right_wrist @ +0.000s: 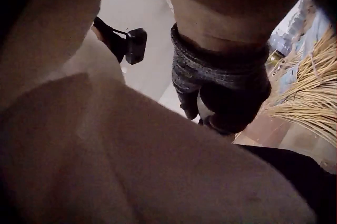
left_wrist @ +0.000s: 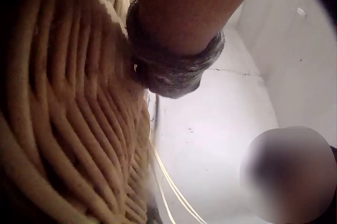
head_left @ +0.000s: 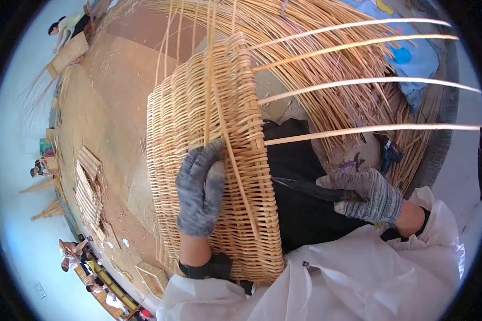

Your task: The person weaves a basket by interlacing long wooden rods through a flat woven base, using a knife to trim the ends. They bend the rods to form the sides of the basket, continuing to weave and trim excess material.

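A woven wicker basket lies on the lap, its weave filling the left side of the left wrist view. My gloved left hand is against the weave, fingers curled round the lower end of a long wicker rod. A second rod slants across the basket beside that hand. To the right of the basket, my gloved right hand grips a dark pointed tool with a narrow metal tip towards the weave. In the right wrist view the right glove shows from behind, its fingers mostly hidden.
Several long stakes stick out from the basket's edge to the right. A big bundle of rods lies beyond. A cordless drill is near the right hand. Woven panels lie on the floor at left, with people working along the wall.
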Motion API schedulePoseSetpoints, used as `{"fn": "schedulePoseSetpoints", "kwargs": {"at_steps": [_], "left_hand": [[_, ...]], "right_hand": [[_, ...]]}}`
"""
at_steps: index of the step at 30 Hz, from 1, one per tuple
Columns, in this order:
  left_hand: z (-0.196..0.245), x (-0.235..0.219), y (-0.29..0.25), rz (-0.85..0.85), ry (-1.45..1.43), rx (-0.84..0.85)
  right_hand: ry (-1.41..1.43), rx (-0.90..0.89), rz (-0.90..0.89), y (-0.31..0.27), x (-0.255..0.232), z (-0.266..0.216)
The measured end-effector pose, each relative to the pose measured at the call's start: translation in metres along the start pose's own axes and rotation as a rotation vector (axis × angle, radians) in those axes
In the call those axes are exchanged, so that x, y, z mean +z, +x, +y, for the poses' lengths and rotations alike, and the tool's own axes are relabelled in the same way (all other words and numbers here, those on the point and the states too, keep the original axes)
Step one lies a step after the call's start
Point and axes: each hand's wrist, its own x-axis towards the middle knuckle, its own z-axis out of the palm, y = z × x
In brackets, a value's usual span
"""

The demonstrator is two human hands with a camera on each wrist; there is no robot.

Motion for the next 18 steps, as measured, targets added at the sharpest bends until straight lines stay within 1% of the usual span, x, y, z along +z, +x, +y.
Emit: {"fn": "schedulePoseSetpoints", "kwargs": {"at_steps": [2, 3, 6, 7, 10, 13, 16, 18], "left_hand": [[0.01, 0.009, -0.003, 0.033, 0.007, -0.022], [0.023, 0.004, -0.001, -0.062, 0.329, 0.094], [0.015, -0.007, -0.004, -0.254, 0.455, 0.167], [0.01, -0.011, -0.002, -0.294, 0.505, 0.22], [0.007, -0.011, -0.003, -0.28, 0.522, 0.269], [0.006, -0.011, -0.005, -0.305, 0.388, 0.182], [-0.004, -0.015, -0.008, -0.3, 0.333, 0.18], [-0.009, -0.017, -0.01, -0.316, 0.316, 0.169]], "right_hand": [[-0.015, -0.033, 0.004, 0.001, -0.001, 0.004], [-0.028, -0.057, 0.016, 0.001, 0.0, 0.004], [-0.009, -0.113, 0.035, 0.0, 0.005, 0.007], [0.008, -0.131, 0.041, -0.001, 0.007, 0.009], [0.222, 0.023, -0.004, -0.001, 0.011, 0.003], [0.014, 0.098, -0.072, -0.002, 0.0, -0.001], [0.156, 0.071, -0.052, 0.003, 0.005, -0.005], [0.108, 0.055, -0.06, 0.004, 0.006, -0.002]]}}
